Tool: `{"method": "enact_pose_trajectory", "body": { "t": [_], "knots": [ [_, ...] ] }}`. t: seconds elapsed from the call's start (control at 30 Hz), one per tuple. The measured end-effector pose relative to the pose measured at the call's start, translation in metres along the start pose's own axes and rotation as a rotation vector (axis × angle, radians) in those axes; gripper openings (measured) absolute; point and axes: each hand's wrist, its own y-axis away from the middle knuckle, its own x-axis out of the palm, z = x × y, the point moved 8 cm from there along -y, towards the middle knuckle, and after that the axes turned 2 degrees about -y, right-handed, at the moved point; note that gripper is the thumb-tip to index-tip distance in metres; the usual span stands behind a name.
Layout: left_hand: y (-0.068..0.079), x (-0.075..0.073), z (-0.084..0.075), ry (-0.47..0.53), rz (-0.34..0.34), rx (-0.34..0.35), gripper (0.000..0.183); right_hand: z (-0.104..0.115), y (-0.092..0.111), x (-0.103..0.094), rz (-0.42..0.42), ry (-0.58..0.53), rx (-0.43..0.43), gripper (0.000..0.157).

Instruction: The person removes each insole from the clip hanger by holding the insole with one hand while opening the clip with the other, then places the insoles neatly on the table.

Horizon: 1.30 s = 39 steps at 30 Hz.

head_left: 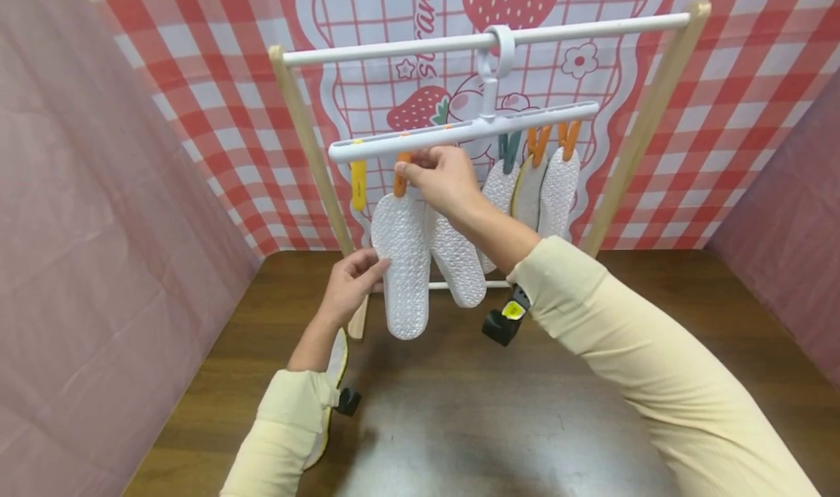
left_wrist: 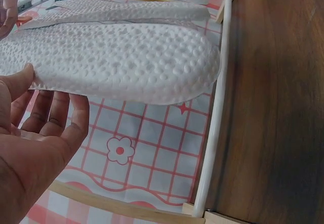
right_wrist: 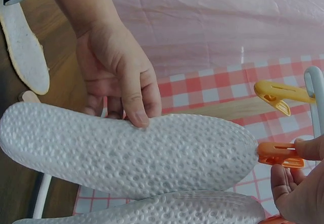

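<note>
A white dimpled insole [head_left: 407, 271] hangs toe-down from an orange clothespin [right_wrist: 276, 152] on the white hanger bar [head_left: 459, 131]. My right hand [head_left: 449, 180] pinches that clothespin between thumb and fingers, at the insole's upper end. Lower down, my left hand [head_left: 354, 282] holds the insole's left edge, thumb on the front face and fingers behind, as the left wrist view [left_wrist: 50, 118] shows from close by. Another white insole [head_left: 459, 260] hangs just right of it, partly behind my right forearm. A yellow clothespin [head_left: 357, 184] at the bar's left end holds nothing.
Further right, several insoles [head_left: 559, 191] hang from green and orange clothespins [head_left: 569, 140]. A wooden-legged rack with a white top rail [head_left: 394, 47] carries the hanger. One yellow-edged insole [right_wrist: 28, 52] lies on the brown table [head_left: 492, 409], partly under my left forearm.
</note>
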Motion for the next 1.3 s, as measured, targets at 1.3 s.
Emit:
{"method": "enact_pose_trajectory", "body": {
  "t": [1.3],
  "knots": [
    [0.029,-0.007,0.033,-0.096,0.080,-0.168,0.024,-0.005,0.000,0.001,0.049,-0.046,0.016,0.034]
  ]
}}
